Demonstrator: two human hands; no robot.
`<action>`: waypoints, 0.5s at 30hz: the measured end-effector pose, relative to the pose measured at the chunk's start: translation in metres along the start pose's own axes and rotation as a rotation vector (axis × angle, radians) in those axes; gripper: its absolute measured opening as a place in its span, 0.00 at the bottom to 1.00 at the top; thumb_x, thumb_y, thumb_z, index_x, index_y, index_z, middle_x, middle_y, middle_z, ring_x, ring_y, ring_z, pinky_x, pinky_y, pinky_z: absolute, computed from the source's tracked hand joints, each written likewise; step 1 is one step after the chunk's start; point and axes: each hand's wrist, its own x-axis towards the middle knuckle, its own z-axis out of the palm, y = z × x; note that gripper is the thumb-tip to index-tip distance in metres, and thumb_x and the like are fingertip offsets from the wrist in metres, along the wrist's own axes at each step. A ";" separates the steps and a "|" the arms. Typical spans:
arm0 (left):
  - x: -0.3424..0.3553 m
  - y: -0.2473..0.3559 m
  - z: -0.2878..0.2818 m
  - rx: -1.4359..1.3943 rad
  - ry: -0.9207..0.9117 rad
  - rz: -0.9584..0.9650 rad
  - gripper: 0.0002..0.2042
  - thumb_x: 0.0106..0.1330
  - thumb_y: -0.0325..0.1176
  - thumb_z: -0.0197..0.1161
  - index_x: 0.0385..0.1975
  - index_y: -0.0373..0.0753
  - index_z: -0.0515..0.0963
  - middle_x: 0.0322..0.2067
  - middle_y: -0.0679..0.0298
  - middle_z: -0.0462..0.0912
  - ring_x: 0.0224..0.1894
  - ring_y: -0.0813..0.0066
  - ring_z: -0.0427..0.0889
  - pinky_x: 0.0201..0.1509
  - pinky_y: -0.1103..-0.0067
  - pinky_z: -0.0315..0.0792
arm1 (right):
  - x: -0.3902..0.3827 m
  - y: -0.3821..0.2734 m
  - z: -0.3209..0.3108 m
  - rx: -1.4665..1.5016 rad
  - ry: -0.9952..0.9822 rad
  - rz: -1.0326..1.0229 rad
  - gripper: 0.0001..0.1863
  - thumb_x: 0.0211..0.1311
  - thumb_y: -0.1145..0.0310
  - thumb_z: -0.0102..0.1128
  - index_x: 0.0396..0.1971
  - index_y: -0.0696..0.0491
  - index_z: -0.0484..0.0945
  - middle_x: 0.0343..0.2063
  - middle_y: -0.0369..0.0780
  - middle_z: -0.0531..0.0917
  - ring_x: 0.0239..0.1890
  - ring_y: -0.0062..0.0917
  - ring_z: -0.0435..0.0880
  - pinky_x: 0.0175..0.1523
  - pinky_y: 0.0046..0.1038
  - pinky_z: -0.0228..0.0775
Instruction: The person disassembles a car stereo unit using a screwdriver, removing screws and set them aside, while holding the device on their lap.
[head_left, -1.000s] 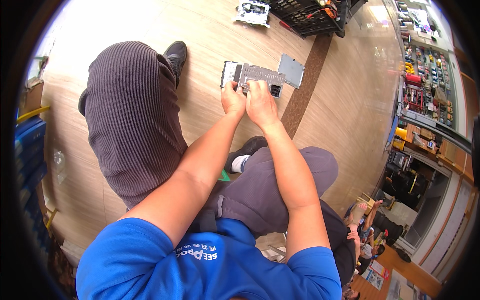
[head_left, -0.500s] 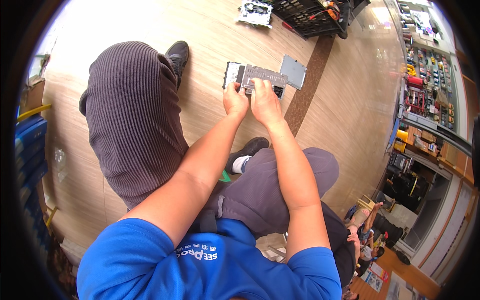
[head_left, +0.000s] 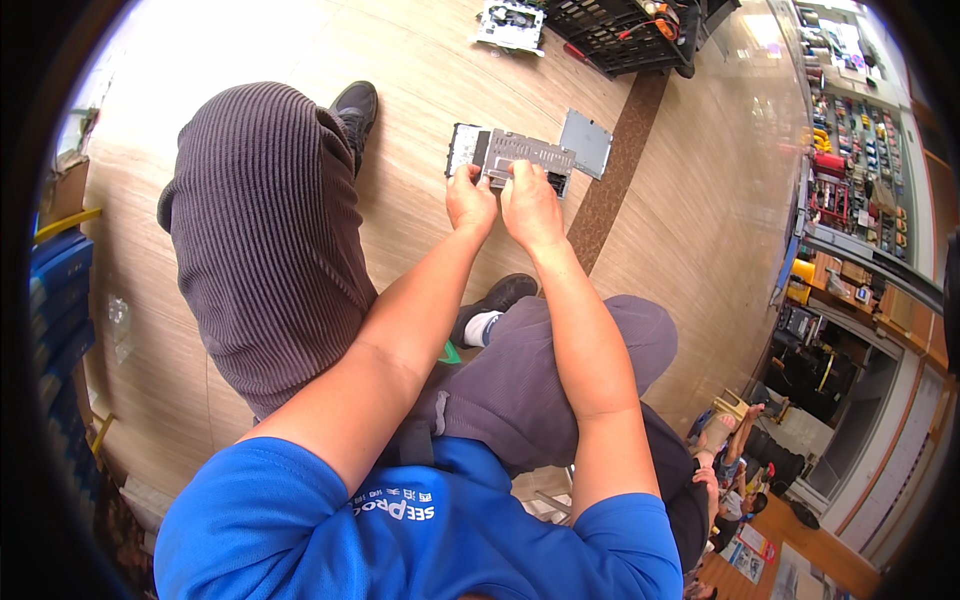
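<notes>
A metal electronic unit with a perforated top plate (head_left: 535,150) and a pale, dark-edged section on its left (head_left: 462,148) lies on the floor. My left hand (head_left: 472,203) grips the lower left edge of the unit, thumb near the middle. Fingers of my right hand (head_left: 532,207) are bent over the lower part of the perforated plate, hiding some of it. A thin flat metal panel (head_left: 590,140) sits at the unit's upper right.
Farther up are a white-metal mechanism (head_left: 510,28) and a black crate with tools (head_left: 610,30). Blue boxes (head_left: 60,290) line the left, loaded shelves (head_left: 855,160) the right. Other people (head_left: 740,470) are at lower right. My shoe (head_left: 355,115) rests left of the unit.
Over the last second the unit, panel and my hands have shifted slightly right. Since half a second ago my right fingertips have moved a little lower on the plate.
</notes>
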 end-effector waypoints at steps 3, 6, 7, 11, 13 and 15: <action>0.001 -0.001 0.000 -0.002 0.017 0.010 0.12 0.63 0.31 0.65 0.45 0.41 0.77 0.45 0.53 0.80 0.49 0.55 0.79 0.53 0.67 0.73 | 0.000 -0.002 0.001 -0.006 0.015 0.001 0.10 0.61 0.73 0.53 0.41 0.59 0.73 0.38 0.55 0.80 0.42 0.50 0.81 0.48 0.46 0.74; 0.000 -0.001 0.000 -0.012 0.010 0.003 0.11 0.63 0.31 0.65 0.45 0.41 0.77 0.45 0.54 0.80 0.49 0.55 0.79 0.53 0.67 0.73 | -0.001 -0.001 0.001 -0.007 0.030 -0.007 0.09 0.61 0.73 0.53 0.40 0.60 0.73 0.37 0.55 0.80 0.41 0.50 0.81 0.48 0.46 0.74; -0.001 0.000 0.000 -0.005 0.015 0.010 0.11 0.63 0.31 0.65 0.45 0.41 0.77 0.45 0.54 0.80 0.49 0.55 0.79 0.53 0.67 0.73 | -0.001 -0.001 0.001 -0.016 0.026 -0.002 0.09 0.61 0.73 0.53 0.40 0.59 0.73 0.37 0.54 0.79 0.41 0.50 0.81 0.47 0.46 0.74; -0.001 -0.001 -0.001 0.005 0.021 0.020 0.11 0.63 0.32 0.65 0.44 0.41 0.77 0.45 0.55 0.80 0.49 0.56 0.79 0.53 0.67 0.73 | -0.002 -0.002 0.004 -0.030 0.034 -0.023 0.08 0.60 0.74 0.53 0.39 0.59 0.74 0.38 0.53 0.78 0.40 0.50 0.80 0.47 0.46 0.74; 0.001 -0.001 -0.001 -0.001 0.013 0.013 0.10 0.63 0.32 0.65 0.44 0.41 0.77 0.44 0.55 0.80 0.49 0.55 0.79 0.53 0.67 0.73 | -0.004 -0.003 0.006 -0.032 0.060 -0.052 0.08 0.60 0.74 0.53 0.39 0.59 0.74 0.38 0.52 0.77 0.40 0.49 0.80 0.46 0.46 0.74; 0.002 -0.002 -0.002 -0.004 0.006 0.005 0.10 0.64 0.32 0.65 0.43 0.41 0.78 0.44 0.55 0.80 0.48 0.55 0.79 0.52 0.67 0.73 | -0.005 -0.005 0.007 -0.030 0.086 -0.079 0.08 0.60 0.74 0.53 0.38 0.59 0.74 0.39 0.51 0.76 0.40 0.49 0.80 0.46 0.46 0.74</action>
